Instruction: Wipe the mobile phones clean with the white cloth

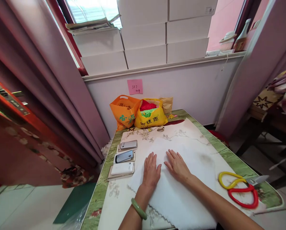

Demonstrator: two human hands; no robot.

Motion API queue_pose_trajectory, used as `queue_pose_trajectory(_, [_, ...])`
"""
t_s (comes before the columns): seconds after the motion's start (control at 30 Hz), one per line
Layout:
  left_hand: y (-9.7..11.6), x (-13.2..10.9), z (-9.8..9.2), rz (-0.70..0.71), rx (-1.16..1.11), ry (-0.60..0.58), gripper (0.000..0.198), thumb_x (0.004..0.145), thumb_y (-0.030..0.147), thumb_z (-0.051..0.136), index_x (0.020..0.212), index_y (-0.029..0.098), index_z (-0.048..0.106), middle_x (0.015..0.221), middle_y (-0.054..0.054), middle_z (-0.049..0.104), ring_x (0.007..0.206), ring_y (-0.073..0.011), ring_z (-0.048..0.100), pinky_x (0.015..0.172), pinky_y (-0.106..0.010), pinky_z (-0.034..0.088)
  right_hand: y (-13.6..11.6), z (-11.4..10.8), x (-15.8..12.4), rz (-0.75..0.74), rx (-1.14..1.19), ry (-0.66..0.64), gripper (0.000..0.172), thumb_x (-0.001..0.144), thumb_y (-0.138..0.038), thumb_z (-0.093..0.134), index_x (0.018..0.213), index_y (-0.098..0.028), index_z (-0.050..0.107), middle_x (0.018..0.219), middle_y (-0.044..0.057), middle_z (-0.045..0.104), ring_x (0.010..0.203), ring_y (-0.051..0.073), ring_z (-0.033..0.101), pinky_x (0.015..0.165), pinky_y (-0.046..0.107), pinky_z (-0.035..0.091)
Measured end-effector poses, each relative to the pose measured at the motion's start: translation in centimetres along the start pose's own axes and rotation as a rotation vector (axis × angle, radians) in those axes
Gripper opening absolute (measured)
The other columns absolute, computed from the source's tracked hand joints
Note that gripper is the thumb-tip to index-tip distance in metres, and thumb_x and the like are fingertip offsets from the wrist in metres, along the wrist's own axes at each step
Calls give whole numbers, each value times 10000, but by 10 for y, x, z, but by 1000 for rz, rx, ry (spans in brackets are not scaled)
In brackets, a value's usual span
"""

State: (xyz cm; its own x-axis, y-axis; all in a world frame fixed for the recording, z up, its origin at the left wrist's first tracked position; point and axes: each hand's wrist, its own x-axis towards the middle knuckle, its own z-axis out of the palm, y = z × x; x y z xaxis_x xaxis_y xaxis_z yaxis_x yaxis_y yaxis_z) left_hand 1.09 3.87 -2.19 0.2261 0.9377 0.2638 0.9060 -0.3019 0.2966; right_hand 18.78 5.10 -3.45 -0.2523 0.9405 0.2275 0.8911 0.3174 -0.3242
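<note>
Here, left hand [151,171], right hand [178,166] lie flat, grips unclenched, on white cloth [176,195]; long axis runs near to far.

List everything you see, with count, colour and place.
Table: one, green, centre
Floral cover: one, cream, on table
White cloth: one, white, on floral cover
Phones: about six, white, silver and blue, table's left
Scissors: one pair, red and yellow handles, table's right
Orange bag: one, orange, table's far end
Yellow bag: one, yellow, right of orange bag
Packet: one, brown, behind-right of yellow bag
Note: one, pink, wall
Boxes: several, white, windowsill
Bottle: one, whitish and brown, windowsill's right
Curtains: two, mauve, either side
Bangle: one, green, left wrist
Left hand and right hand: two, bare, palms down on white cloth
</note>
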Motion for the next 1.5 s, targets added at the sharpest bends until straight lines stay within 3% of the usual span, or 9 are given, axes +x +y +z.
queue_pose_trajectory(0.13, [15,-7,9,-5,11,-24,517,894,157,349,1403,128,433,1495,-130,400,1418,-240,301,1169,-480,263,-18,14,-3,-74,106,76,472,975,-296,315,1388,-134,479,1444,132,462,1352,229,400,1140,445,297])
queue_pose_trajectory(0.23, [16,-10,15,-29,71,-50,512,907,177,345,1410,127,429,1505,-127,380,1427,-254,274,1173,-505,242,-22,24,-6,-73,146,110,456,962,-245,320,1352,-117,518,1407,142,501,1325,224,438,1127,432,338])
queue_pose_trajectory(0.53, [14,-9,17,8,173,-26,519,900,181,366,1415,152,427,1510,-108,377,1434,-242,260,1169,-508,251,-22,25,-12,-122,77,116,452,934,-156,352,1350,-116,525,1387,146,522,1341,235,419,1133,453,326])
queue_pose_trajectory(0.8, [13,-13,17,33,207,-36,537,912,195,342,1447,157,377,1532,-94,335,1446,-235,222,1176,-502,242,-23,17,-13,-106,146,91,436,947,-187,356,1346,-154,528,1393,123,522,1339,228,423,1136,464,322])
queue_pose_trajectory(1.1, [6,-3,9,70,213,-86,508,959,296,330,1451,175,369,1535,-88,329,1439,-226,250,1167,-486,263,-14,-2,-44,-183,140,-27,530,932,-308,465,1433,-140,418,1489,123,397,1393,254,334,1159,478,264])
queue_pose_trajectory(1.27, [10,-3,8,39,236,-79,508,961,294,322,1456,184,363,1537,-86,325,1438,-237,253,1167,-504,238,-12,-11,-37,-100,96,-2,500,964,-308,391,1436,-144,415,1491,117,396,1402,245,316,1164,469,236])
queue_pose_trajectory(1.5, [11,-5,11,23,235,-57,540,965,376,323,1477,203,323,1540,-85,320,1440,-250,246,1171,-523,194,7,-10,-31,-12,-18,-36,655,964,-540,352,1501,-172,286,1554,105,258,1446,246,200,1181,483,116])
